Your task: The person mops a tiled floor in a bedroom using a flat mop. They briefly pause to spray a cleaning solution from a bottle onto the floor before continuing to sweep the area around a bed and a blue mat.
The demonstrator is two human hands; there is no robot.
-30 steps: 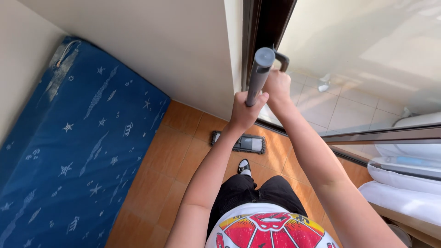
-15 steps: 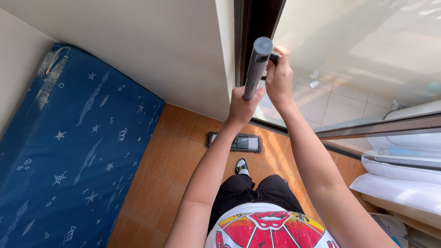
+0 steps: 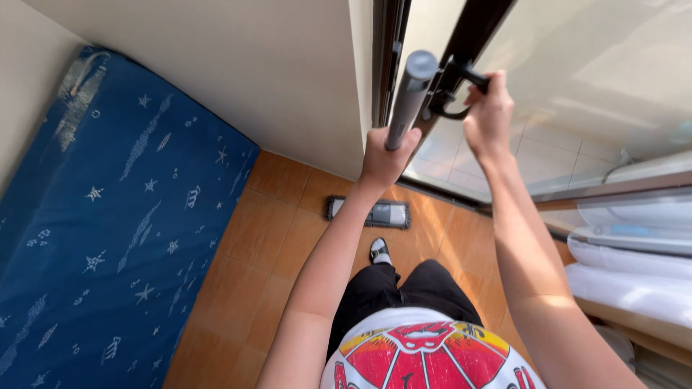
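Note:
My left hand (image 3: 385, 156) is closed round the grey pole of a mop (image 3: 408, 95), held upright in front of me. The mop's flat rectangular head (image 3: 369, 212) rests on the orange tiled floor (image 3: 261, 245) by the door threshold. My right hand (image 3: 486, 115) grips the black handle (image 3: 454, 85) of a dark-framed sliding glass door (image 3: 468, 36). Below, my black trousers, a shoe (image 3: 379, 250) and a white shirt with a red print show.
A blue mattress (image 3: 101, 216) with a star pattern leans along the left wall. A cream wall (image 3: 252, 79) stands ahead. White bedding or cushions (image 3: 634, 266) lie at the right, beyond the glass, over a pale tiled floor.
My right hand has moved right along with the door handle, away from the mop pole. The view has shifted slightly; my left hand keeps its hold on the pole.

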